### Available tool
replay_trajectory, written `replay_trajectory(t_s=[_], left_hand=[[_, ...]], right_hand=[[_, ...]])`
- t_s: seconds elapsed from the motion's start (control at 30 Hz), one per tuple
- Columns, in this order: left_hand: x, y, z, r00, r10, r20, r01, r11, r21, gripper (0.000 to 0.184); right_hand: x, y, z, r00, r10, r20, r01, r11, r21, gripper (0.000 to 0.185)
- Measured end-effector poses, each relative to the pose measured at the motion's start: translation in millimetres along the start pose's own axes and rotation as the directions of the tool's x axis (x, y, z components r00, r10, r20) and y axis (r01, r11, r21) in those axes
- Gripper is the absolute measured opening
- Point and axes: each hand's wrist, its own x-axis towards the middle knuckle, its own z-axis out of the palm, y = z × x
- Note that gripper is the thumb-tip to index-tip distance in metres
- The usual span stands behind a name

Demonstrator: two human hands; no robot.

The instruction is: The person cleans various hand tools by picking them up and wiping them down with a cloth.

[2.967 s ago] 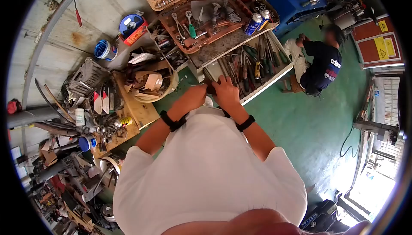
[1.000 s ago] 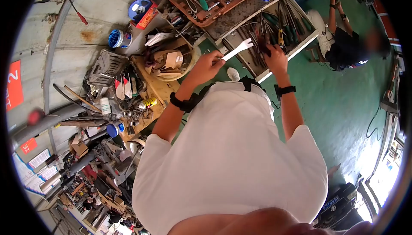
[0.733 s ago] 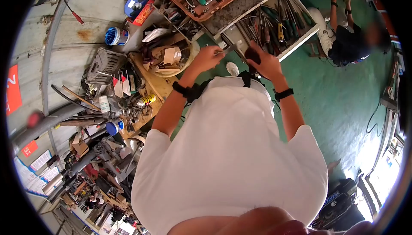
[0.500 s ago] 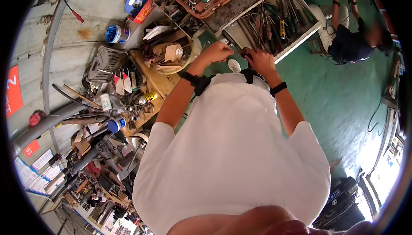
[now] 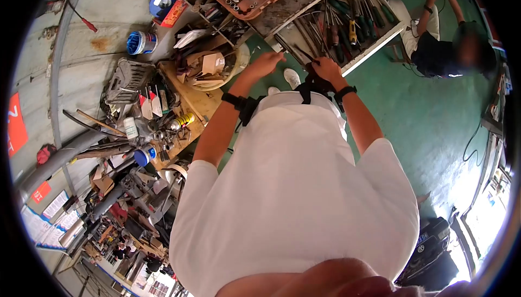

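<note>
My left hand [image 5: 264, 64] is off the near left corner of the tool drawer [image 5: 374, 51], fingers stretched out with nothing visible in them. To its right, my right hand [image 5: 327, 69] is closed round a dark object [image 5: 312, 71] just in front of the drawer's near edge; a thin dark end sticks up from it, and the rest is partly hidden by the fingers. Screwdrivers with green handles, one yellow-handled screwdriver [image 5: 353, 32] and several metal rods lie in the drawer.
An orange socket tray [image 5: 255, 10] lies on the surface behind the drawer. A round bin [image 5: 240, 65] of cardboard scraps and a cluttered wooden bench [image 5: 209, 104] stand at left. A person [image 5: 434, 47] sits at upper right. My shoe [image 5: 292, 77] shows on the green floor.
The shiny wrench held earlier in my left hand no longer shows there. My right hand has moved out of the drawer, leftward and nearer my body, with the dark object. The seated person's arms have risen.
</note>
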Motion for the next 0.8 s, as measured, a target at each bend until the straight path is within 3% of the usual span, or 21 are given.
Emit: replay_trajectory(t_s=[0.13, 0.37, 0.8], left_hand=[[-8.8, -7.0, 1.7, 0.995, 0.022, 0.096, -0.026, 0.999, 0.045, 0.040], [-18.3, -25.3, 13.0, 1.000, -0.022, 0.011, 0.024, 0.992, -0.122, 0.029], [-10.4, -50.9, 12.8, 0.999, 0.011, -0.042, -0.014, 0.997, -0.082, 0.038]], right_hand=[[33.6, 15.2, 5.3, 0.985, 0.124, 0.116, -0.136, 0.986, 0.095, 0.047], [99.0, 23.5, 44.5, 0.882, 0.281, 0.378, -0.306, 0.952, 0.008, 0.047], [93.6, 27.7, 33.2, 0.870, 0.230, 0.436, -0.251, 0.968, -0.010, 0.056]])
